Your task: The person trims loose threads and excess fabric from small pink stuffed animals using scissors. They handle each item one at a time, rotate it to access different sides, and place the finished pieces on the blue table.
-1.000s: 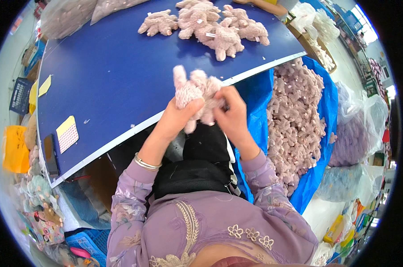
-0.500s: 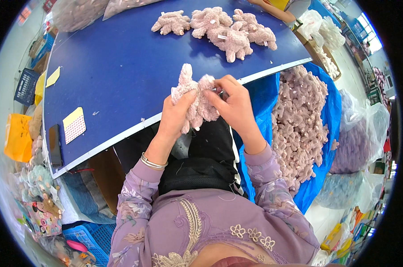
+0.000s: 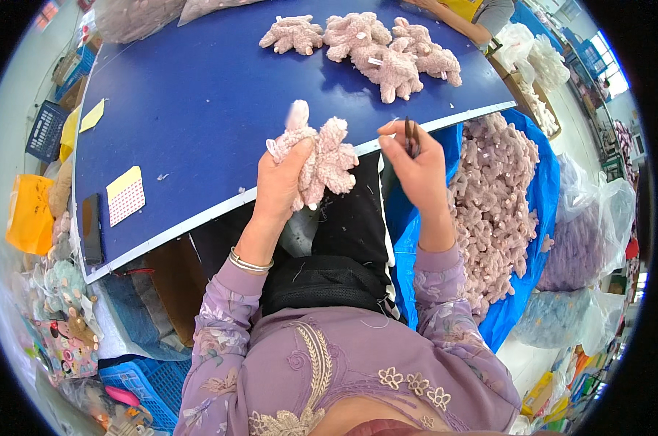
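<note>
My left hand (image 3: 279, 178) is closed round a pink fluffy plush toy (image 3: 325, 161), held up by the table's front edge with its stubby limbs spreading to the right. A small white tag shows by my fingers. To the right, apart from the toy, my right hand (image 3: 419, 168) holds small dark thread snips (image 3: 412, 138), their narrow prongs pointing up. Thumb and forefinger of that hand are close together; whether a thread is between them is too small to tell. Further back on the blue table (image 3: 198, 94), several similar plush toys (image 3: 391, 71) lie in a cluster.
A blue-lined container (image 3: 500, 330) full of pink plush pieces (image 3: 493, 211) stands at my right. On the table's left are a sticker sheet (image 3: 127, 196) and a dark phone (image 3: 90, 229). Another person's arm (image 3: 456, 20) rests at the far edge. Clear bags (image 3: 598, 211) stand further right.
My right hand has moved away from the plush toy to the right, and the snips now show clearly. The left hand keeps hold of the toy, which has turned slightly.
</note>
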`<state>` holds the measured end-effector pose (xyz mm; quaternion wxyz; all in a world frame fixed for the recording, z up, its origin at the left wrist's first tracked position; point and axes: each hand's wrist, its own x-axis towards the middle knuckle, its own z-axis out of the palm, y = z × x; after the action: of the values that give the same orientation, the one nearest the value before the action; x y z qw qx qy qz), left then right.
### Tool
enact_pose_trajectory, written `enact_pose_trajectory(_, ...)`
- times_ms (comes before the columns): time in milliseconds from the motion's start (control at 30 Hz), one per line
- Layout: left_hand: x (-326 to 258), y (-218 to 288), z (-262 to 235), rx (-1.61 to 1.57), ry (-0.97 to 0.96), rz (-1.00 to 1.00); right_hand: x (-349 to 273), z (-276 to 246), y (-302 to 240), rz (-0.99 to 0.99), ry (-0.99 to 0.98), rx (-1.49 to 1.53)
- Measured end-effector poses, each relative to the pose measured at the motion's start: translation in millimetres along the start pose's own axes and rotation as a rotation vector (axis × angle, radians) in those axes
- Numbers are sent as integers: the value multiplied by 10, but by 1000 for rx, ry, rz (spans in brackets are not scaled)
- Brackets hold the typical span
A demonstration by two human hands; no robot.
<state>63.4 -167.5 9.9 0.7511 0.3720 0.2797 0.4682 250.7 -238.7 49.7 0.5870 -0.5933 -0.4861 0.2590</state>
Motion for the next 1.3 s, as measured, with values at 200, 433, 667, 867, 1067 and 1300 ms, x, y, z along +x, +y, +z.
enact_pose_trajectory(200, -5, -4, -24, 235, 12, 53, 28, 290, -168, -332, -238, -312)
enact_pose_trajectory(433, -64, 37, -42, 170, 49, 75, 48, 242, 121, 169, -87, 164)
enact_pose_trajectory(667, -47, 76, -78, 167, 89, 122, 78, -74, 414, -18, -42, -293)
enact_pose_trajectory(867, -46, 19, -48, 241, 41, 122, -2, 148, 89, 41, -74, -75)
enact_pose_trajectory(1067, -39, 62, -48, 125, 68, 92, 434, -54, 758, -94, 270, -251)
enact_pose_trajectory(1300, 321, 169, 252, 25, 96, 62, 303, -182, 838, 305, 165, 204)
